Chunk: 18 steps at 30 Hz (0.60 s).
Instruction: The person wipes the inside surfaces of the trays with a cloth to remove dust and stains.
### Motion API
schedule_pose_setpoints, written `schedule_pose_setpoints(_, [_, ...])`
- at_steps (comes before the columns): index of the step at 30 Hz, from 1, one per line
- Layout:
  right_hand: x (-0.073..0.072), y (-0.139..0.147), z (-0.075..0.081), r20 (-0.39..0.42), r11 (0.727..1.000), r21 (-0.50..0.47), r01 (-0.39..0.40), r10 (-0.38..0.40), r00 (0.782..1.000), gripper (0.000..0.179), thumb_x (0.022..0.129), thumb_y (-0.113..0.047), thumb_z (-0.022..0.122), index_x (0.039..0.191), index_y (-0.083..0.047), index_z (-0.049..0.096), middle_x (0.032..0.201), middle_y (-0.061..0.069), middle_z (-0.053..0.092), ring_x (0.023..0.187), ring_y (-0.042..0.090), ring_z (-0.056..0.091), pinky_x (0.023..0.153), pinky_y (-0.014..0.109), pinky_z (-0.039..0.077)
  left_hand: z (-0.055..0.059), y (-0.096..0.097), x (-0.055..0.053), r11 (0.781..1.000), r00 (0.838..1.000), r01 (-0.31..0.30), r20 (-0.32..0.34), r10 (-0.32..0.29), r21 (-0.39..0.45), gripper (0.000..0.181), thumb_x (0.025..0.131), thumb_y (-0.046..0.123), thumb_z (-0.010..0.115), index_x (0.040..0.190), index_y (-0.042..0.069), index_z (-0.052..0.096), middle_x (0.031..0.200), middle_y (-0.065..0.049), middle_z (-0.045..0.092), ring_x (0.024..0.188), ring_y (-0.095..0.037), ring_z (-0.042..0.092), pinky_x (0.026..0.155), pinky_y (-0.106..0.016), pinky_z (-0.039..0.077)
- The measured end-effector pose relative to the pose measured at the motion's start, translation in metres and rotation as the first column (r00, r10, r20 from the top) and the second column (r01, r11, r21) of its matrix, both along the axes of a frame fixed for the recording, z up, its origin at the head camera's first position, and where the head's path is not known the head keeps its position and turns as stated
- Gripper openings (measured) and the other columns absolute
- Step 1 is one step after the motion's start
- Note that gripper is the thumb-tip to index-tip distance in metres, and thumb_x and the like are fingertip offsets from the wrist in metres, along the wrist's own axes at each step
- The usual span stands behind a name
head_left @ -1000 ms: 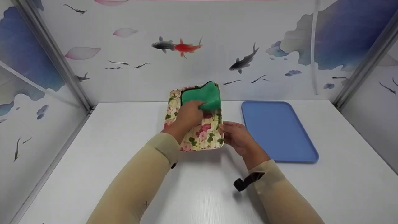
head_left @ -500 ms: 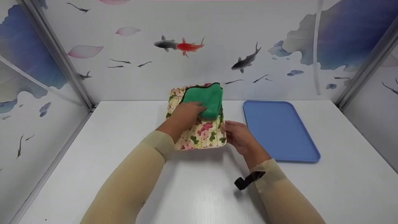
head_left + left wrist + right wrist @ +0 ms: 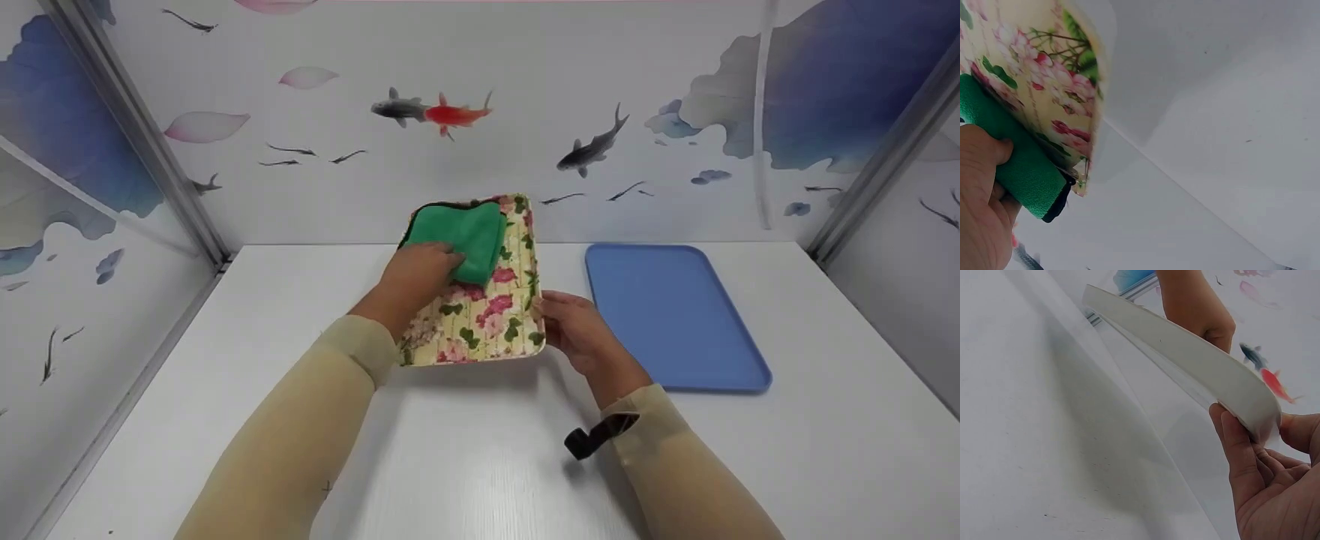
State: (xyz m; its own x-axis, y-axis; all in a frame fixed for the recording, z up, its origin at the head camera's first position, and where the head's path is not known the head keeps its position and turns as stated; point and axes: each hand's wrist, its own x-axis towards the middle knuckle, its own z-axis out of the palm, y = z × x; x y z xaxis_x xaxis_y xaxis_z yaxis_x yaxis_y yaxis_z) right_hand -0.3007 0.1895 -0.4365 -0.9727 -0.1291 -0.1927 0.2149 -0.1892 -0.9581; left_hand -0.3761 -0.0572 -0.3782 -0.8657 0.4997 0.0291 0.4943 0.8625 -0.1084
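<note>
A floral tray (image 3: 487, 322) with pink flowers and green leaves is held tilted above the white table. My right hand (image 3: 577, 330) grips its right edge, thumb on the upper side and fingers beneath, as the right wrist view shows at the tray's pale side (image 3: 1196, 371). On the tray's upper left part lies a folded green cloth (image 3: 465, 232) with a black border. My left hand (image 3: 420, 277) holds this cloth against the tray's face. In the left wrist view the thumb presses on the cloth (image 3: 1027, 163), with fingers curled under it.
A blue tray (image 3: 675, 315) lies flat on the white table (image 3: 480, 465), to the right of the floral one. Behind the table stands a white wall panel (image 3: 510, 165) printed with fish and petals. Metal posts (image 3: 142, 135) frame the corners.
My left hand has slid the green cloth leftward across the floral tray, uncovering its upper right part. The right hand keeps its grip at the right edge. The blue tray stays in place.
</note>
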Motion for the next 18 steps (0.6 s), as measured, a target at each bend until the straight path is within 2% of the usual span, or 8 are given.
schedule_pose_setpoints(3, [0.000, 0.000, 0.000, -0.006, 1.000, -0.001, -0.005, 0.005, 1.000, 0.047, 0.108, -0.015, 0.052, 0.149, 0.007, 0.047, 0.083, -0.005, 0.071, 0.073, 0.005, 0.067, 0.071, 0.021, 0.057, -0.002, -0.010, -0.002, 0.999, 0.999, -0.033, 0.001, 0.033, 0.011, 0.045, 0.105, 0.017, 0.063, 0.150, 0.017, 0.057, 0.154, -0.009, 0.056, 0.144, -0.029, 0.053, 0.119, -0.047, 0.044])
schedule_pose_setpoints(7, [0.001, 0.001, 0.000, -0.009, 1.000, 0.018, 0.005, -0.005, 1.000, 0.047, 0.108, -0.018, 0.054, 0.148, 0.006, 0.049, 0.083, -0.006, 0.070, 0.070, 0.004, 0.064, 0.071, 0.021, 0.057, -0.005, -0.020, -0.005, 0.995, 0.995, -0.096, 0.022, 0.095, 0.029, 0.053, 0.101, 0.011, 0.068, 0.151, 0.017, 0.055, 0.156, -0.010, 0.054, 0.145, -0.031, 0.051, 0.120, -0.049, 0.042])
schedule_pose_setpoints(10, [0.001, 0.000, 0.000, -0.008, 0.999, 0.026, 0.024, -0.024, 1.000, 0.045, 0.108, -0.019, 0.055, 0.146, 0.004, 0.051, 0.083, -0.005, 0.069, 0.069, 0.005, 0.063, 0.071, 0.021, 0.056, -0.007, -0.023, -0.006, 0.988, 0.989, -0.139, 0.050, 0.136, 0.066, 0.056, 0.099, 0.014, 0.071, 0.153, 0.018, 0.054, 0.156, -0.010, 0.054, 0.145, -0.032, 0.051, 0.119, -0.049, 0.043])
schedule_pose_setpoints(13, [0.001, 0.000, -0.001, -0.001, 0.999, 0.032, 0.038, -0.038, 0.999, 0.042, 0.108, -0.019, 0.055, 0.144, 0.003, 0.054, 0.082, -0.005, 0.069, 0.070, 0.006, 0.063, 0.071, 0.022, 0.056, -0.009, -0.023, -0.005, 0.969, 0.977, -0.195, 0.113, 0.179, 0.154, 0.052, 0.102, 0.016, 0.067, 0.153, 0.018, 0.054, 0.153, -0.009, 0.057, 0.144, -0.031, 0.052, 0.119, -0.050, 0.043])
schedule_pose_setpoints(18, [-0.001, 0.000, 0.000, -0.001, 0.998, 0.038, 0.041, -0.041, 0.999, 0.039, 0.108, -0.020, 0.055, 0.139, 0.003, 0.058, 0.081, -0.005, 0.069, 0.071, 0.006, 0.064, 0.071, 0.023, 0.056, -0.010, -0.019, -0.002, 0.918, 0.953, -0.280, 0.193, 0.232, 0.280, 0.046, 0.106, 0.015, 0.058, 0.151, 0.020, 0.056, 0.150, -0.007, 0.061, 0.142, -0.031, 0.053, 0.118, -0.051, 0.044])
